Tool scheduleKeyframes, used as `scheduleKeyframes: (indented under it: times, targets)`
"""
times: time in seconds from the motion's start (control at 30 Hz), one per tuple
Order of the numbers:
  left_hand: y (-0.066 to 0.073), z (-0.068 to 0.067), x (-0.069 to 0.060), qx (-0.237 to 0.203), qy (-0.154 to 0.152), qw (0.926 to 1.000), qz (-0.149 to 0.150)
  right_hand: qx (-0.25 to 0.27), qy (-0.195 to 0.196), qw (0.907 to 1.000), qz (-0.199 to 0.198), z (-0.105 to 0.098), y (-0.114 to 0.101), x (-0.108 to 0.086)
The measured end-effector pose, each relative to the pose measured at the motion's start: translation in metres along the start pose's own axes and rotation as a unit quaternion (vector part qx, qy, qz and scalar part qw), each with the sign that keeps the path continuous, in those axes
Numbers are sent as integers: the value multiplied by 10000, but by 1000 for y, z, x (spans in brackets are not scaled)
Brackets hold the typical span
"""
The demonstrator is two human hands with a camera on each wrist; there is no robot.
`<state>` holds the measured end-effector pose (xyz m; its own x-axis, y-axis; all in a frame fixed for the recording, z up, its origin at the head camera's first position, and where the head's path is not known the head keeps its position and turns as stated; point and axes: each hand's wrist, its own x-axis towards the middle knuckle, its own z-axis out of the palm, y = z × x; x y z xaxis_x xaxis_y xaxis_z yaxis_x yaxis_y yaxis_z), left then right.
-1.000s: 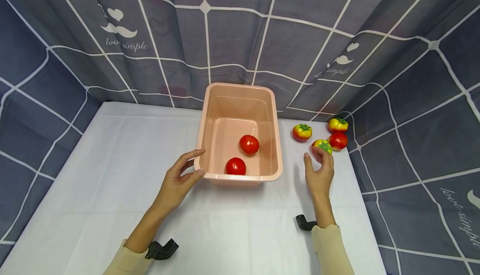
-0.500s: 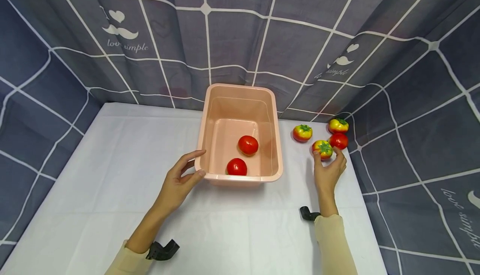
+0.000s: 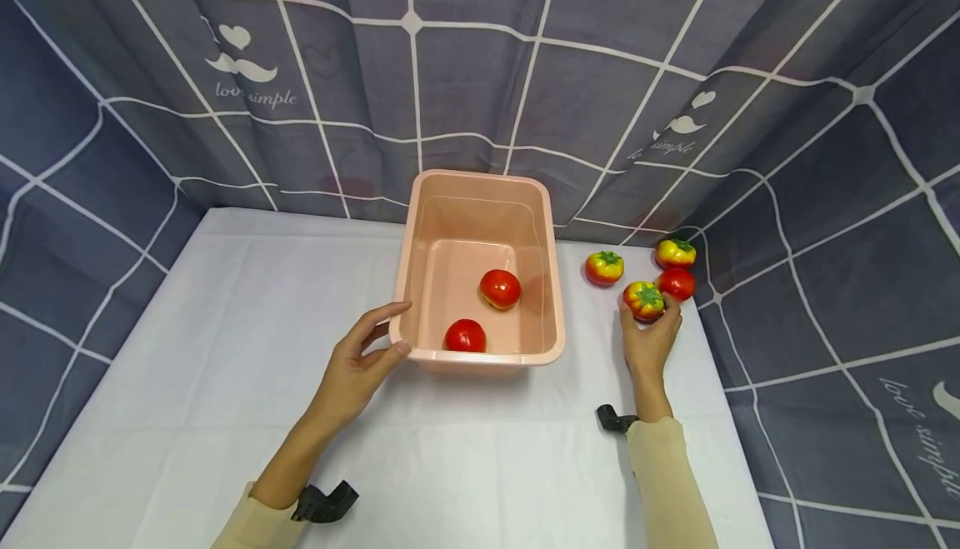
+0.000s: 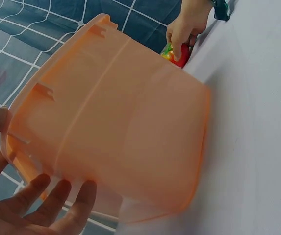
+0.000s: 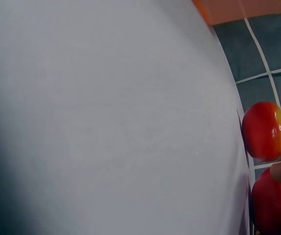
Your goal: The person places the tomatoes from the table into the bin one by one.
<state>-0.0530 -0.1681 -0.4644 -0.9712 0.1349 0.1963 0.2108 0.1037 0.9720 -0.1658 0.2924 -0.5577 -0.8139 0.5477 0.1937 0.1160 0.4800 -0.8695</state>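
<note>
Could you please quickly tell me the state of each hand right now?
Left hand: holding the pink bin by its near-left corner.
Right hand: gripping the nearest red-and-yellow fruit between thumb and fingers.

The fruit [image 3: 644, 301] in my right hand [image 3: 651, 342] is red and yellow, green-topped; my sleeves [image 3: 670, 478] are cream, the tub [image 3: 480, 214] pink, the tablecloth [image 3: 480, 466] white, the far curtain [image 3: 472, 74] grey with white gridlines.

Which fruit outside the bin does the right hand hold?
The frontmost yellow-red fruit, pinched by the right hand; the other three lie farther back.
</note>
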Motion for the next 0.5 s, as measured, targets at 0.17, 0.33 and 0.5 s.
scheduleKeyframes:
  times: [0.17, 0.33, 0.5]
  targets:
    - [1, 0, 0, -4, -11, 10000, -23, -107, -3, 9999, 98, 0, 0, 2]
    - [1, 0, 1, -7, -18, 10000, -18, -47, 32, 9999, 83, -1, 0, 1]
    - [1, 0, 0, -39, -9, 10000, -1, -58, -33, 9998, 160, -1, -1, 1]
